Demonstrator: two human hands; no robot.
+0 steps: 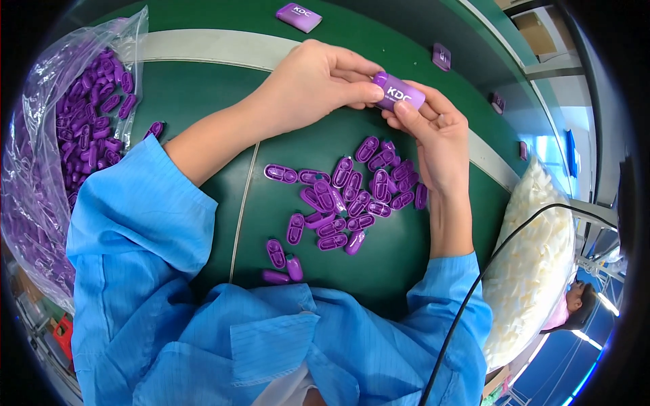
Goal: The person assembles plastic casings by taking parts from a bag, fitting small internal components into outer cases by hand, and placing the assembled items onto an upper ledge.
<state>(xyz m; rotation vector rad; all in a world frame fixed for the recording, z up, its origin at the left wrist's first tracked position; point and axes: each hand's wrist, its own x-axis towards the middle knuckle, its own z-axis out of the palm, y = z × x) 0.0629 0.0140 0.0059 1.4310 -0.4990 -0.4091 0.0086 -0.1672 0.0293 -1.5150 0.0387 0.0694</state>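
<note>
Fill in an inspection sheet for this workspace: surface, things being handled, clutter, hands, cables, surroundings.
Surface: green tabletop, a pale strip curving across its far side.
Things handled: one purple oblong piece, held; small purple shells scattered loose below it, many hollow side up.
Clutter: clear plastic bag of purple parts at left; bulging bag of whitish pieces at right; purple packet beyond the strip.
Hands: left hand and right hand both grip the piece, at opposite ends.
Cables: one black cable, passing the right sleeve in view.
Surroundings: another person at far right; red container at lower left.
</note>
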